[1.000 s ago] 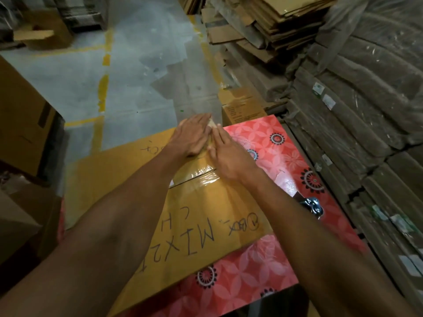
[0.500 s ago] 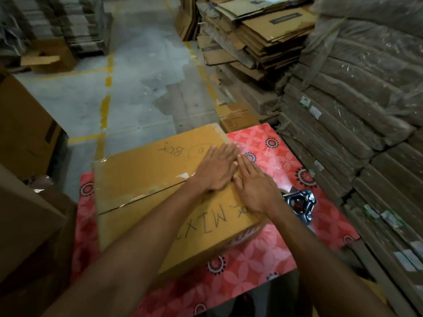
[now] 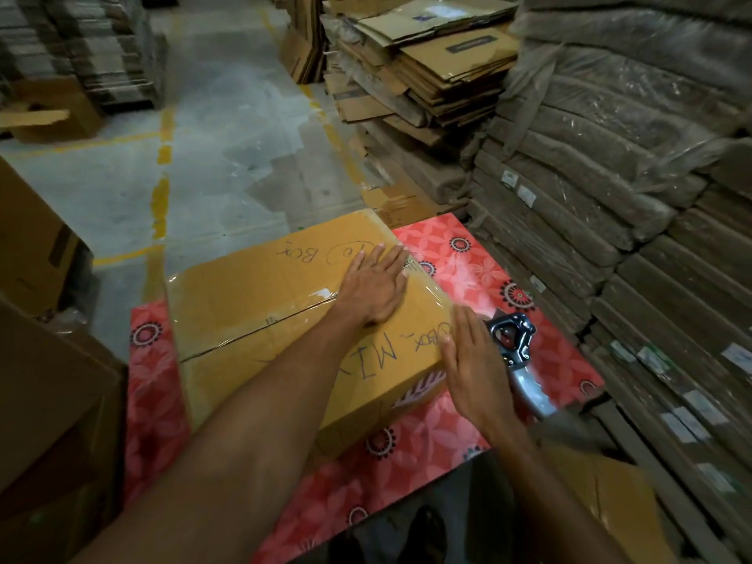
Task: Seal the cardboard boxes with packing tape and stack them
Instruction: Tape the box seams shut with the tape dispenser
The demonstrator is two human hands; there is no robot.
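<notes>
Grips flat-open: L hand [image 3: 376, 289], R hand [image 3: 474, 368] touch box [image 3: 252, 303].

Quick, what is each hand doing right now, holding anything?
Left hand: open, pressed flat on top of the box.
Right hand: open, fingers straight along the box's right edge, holding nothing.

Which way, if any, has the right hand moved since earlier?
Yes. Against the box, the right hand slid from beside the left hand to the box's right edge, near the tape dispenser.
</notes>
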